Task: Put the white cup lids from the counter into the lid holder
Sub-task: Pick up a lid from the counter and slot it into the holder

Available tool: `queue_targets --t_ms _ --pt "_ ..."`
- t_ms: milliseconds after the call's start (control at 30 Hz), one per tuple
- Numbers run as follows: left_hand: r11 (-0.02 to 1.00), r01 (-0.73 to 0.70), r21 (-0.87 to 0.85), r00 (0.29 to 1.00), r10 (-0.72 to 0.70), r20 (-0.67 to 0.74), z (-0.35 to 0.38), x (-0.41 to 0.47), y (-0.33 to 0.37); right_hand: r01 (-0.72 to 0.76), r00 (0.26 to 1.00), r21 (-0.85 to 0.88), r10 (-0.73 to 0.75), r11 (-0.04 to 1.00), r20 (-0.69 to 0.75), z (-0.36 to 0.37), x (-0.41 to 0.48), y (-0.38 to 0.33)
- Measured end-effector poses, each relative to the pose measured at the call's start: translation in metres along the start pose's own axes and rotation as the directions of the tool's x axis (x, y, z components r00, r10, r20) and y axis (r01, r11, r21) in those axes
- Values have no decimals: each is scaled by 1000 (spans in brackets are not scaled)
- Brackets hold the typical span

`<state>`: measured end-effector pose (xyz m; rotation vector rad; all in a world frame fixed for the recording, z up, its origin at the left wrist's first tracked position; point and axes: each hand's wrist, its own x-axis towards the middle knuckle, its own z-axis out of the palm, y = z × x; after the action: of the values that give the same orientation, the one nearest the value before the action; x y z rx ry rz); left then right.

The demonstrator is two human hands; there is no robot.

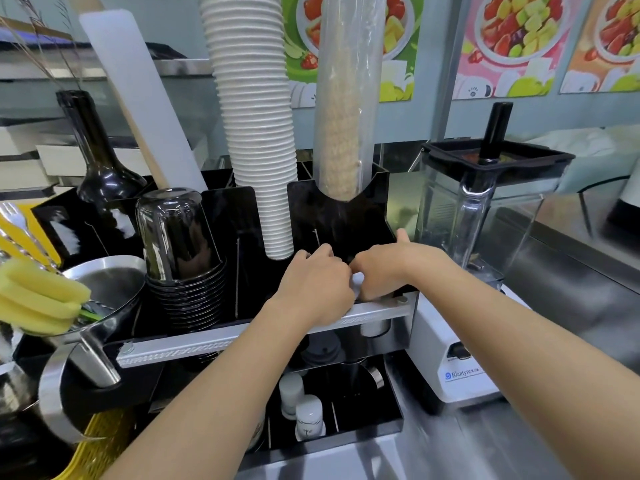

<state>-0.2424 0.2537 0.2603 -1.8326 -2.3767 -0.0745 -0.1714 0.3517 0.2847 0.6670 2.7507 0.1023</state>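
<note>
Both of my hands meet over the right front compartment of the black lid holder (346,216). My left hand (318,282) and my right hand (384,268) are closed around a small stack of white cup lids (357,284), of which only a sliver shows between the fingers. The lids sit at the compartment's front edge, above the silver rail (242,336). Most of the stack is hidden by my fingers.
A tall stack of white paper cups (256,133) and a sleeved cup stack (346,109) rise from the holder just behind my hands. Black cups (180,244) and a dark bottle (93,147) stand to the left, a blender (485,216) to the right. Small white bottles (304,407) sit below.
</note>
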Motion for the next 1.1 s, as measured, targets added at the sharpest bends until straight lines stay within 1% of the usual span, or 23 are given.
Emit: queue_targets --t_ms 133,233,300,367,433,500,567,600,667,767,867,933,1000,1033,1100 --pt "999 -6 -46 984 -2 -176 3 -3 -1 -14 1000 -12 15 1000 21 -3 -5 -2" --pt "998 -5 -69 968 -12 -250 4 -6 0 -17 1000 -50 16 999 -8 0 -2 -1" --pt "999 0 -53 968 -13 -252 8 -7 -2 -21 999 -61 22 998 23 0 -3 0" --pt "1000 -4 -16 975 1 -221 11 -7 -4 7 999 -43 -6 999 46 -3 -6 1" --pt "1000 -15 9 982 16 -187 15 -5 -6 24 999 -4 -23 1000 47 -5 -8 1" --pt "1000 -16 16 984 19 -179 15 -3 -6 44 999 42 -45 998 17 -3 -9 3" --pt "1000 -23 1 977 23 -214 14 -3 -5 61 998 108 -57 992 -36 0 -11 7" --pt "1000 -29 -10 967 25 -255 13 -5 -4 63 996 142 -52 988 -79 1 -12 10" --pt "1000 -24 0 934 23 -357 10 -10 -2 67 976 198 -24 978 -215 5 -17 15" --pt "998 7 -57 853 -36 -520 9 -24 -1 122 903 311 25 943 -430 13 -35 21" --pt "987 9 -163 795 -106 -597 13 -49 3 226 795 412 78 883 -602 28 -62 22" --pt "979 12 -202 766 -139 -627 19 -73 7 274 742 446 108 852 -662 43 -79 18" --pt "967 28 -252 754 -186 -630 25 -100 12 299 700 456 132 838 -702 59 -95 9" --pt "962 37 -271 758 -203 -619 30 -113 16 311 686 464 142 829 -713 68 -103 2" --pt "954 47 -296 782 -220 -583 42 -139 25 342 682 492 148 801 -716 90 -117 -12"
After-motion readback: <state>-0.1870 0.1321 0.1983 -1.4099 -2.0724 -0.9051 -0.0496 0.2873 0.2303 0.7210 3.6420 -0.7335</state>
